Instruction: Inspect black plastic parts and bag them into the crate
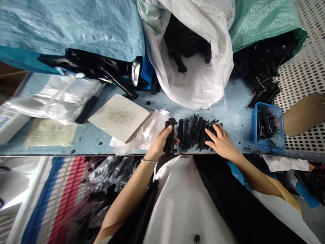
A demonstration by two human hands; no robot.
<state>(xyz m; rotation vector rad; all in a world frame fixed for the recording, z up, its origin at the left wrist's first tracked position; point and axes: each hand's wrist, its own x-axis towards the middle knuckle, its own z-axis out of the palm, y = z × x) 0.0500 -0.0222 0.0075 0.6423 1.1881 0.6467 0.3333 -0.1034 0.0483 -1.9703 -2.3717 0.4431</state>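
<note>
My left hand (162, 139) grips a black plastic part (170, 135) upright near the table's front edge, its thumb on top and fingertips showing at the right side. To its right, several long black parts (194, 131) lie side by side in a row on the light blue table (238, 112). My right hand (220, 140) rests with spread fingers on the right end of that row, touching the black parts there. Whatever lies directly beneath its palm is hidden.
A white sack (193, 91) with black parts stands behind the row, between a blue bag (96, 27) and a green bag (264, 20). A blue basket (280, 135) is on the right. Left lie a square board (122, 117) and clear plastic bags (61, 98).
</note>
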